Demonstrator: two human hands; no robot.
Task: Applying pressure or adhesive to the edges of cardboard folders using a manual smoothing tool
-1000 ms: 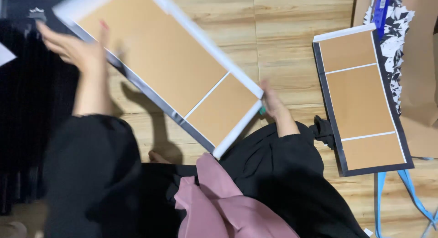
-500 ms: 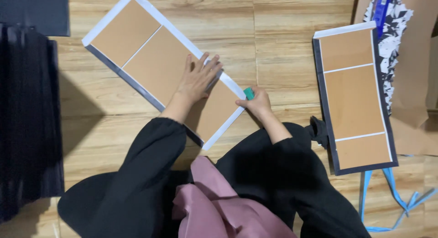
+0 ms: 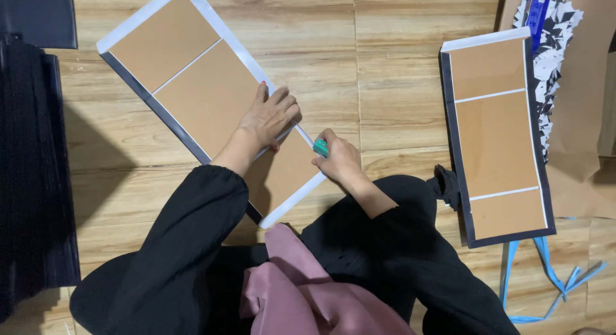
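Beside board [image 3: 205, 85]: second panel [image 3: 497, 136].

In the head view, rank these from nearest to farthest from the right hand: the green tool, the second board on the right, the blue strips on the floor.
1. Green tool: held in the right hand.
2. Second board: off to the right, on the floor.
3. Blue strips: lower right, past that board's bottom edge.

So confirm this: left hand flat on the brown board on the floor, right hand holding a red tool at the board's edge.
Not quite. The tool is green, not red, as the head view shows. The rest holds: the left hand lies flat on the brown board on the floor, and the right hand holds the tool at the board's edge.
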